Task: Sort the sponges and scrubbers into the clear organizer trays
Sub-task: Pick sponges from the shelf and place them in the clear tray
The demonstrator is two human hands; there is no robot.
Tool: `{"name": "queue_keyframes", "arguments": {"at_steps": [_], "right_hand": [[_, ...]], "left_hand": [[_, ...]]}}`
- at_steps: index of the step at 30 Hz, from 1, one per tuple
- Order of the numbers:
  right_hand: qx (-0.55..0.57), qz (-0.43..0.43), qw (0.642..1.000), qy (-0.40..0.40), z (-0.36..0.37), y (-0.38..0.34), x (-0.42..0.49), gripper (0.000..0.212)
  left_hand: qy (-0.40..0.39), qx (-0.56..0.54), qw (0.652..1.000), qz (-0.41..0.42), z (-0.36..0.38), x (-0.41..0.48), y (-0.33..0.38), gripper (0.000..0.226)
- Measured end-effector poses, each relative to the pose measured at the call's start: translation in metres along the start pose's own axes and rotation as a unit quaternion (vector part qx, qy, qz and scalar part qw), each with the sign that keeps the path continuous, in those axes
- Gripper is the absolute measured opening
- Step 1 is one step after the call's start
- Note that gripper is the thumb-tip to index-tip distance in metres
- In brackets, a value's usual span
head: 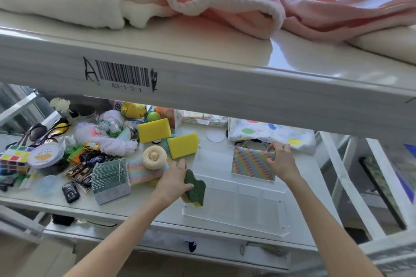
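Observation:
My left hand (174, 181) grips a green-and-yellow scouring sponge (195, 188) at the left edge of the clear organizer tray (236, 211). My right hand (280, 159) pinches the top right corner of a rainbow-striped scrubber cloth (253, 163) that stands inside the tray's far compartment. Two yellow sponges (154, 130) (182, 145) lie just beyond the tray's left corner. A cream round scrubber (154, 157) rests on a pastel striped cloth (137, 170). A grey-green striped sponge pad (111, 177) lies left of that.
The lower shelf's left half is crowded with toy cars (86, 162), a puzzle cube (14, 158), a round lidded tub (45, 156), sunglasses (45, 131), yarn and small bottles. A polka-dot pouch (272, 135) sits behind the tray. The upper shelf's edge (202, 83) overhangs, with pink and white towels on it.

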State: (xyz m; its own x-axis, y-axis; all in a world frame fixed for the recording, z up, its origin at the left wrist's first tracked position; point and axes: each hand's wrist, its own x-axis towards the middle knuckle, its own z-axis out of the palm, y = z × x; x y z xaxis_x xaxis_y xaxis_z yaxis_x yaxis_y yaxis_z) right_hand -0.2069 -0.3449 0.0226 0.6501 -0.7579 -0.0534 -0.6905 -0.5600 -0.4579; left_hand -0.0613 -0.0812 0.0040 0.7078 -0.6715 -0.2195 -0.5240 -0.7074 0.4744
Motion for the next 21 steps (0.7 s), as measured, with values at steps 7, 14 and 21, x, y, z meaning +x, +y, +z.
{"name": "queue_keyframes", "arguments": {"at_steps": [7,14,21], "right_hand": [[-0.106,0.013,0.992,-0.065,0.022,-0.007,-0.002,0.027],[-0.118,-0.052,0.99,-0.05,0.028,-0.045,0.0,0.024],[-0.097,-0.168,0.979,-0.064,0.052,-0.125,0.0,0.027]], "left_hand": [[-0.011,-0.011,1.0,0.002,0.019,0.006,0.008,0.05],[-0.031,-0.046,0.998,0.014,0.009,0.007,-0.016,0.054],[0.076,0.082,0.994,-0.017,-0.029,0.047,-0.074,0.061]]}}
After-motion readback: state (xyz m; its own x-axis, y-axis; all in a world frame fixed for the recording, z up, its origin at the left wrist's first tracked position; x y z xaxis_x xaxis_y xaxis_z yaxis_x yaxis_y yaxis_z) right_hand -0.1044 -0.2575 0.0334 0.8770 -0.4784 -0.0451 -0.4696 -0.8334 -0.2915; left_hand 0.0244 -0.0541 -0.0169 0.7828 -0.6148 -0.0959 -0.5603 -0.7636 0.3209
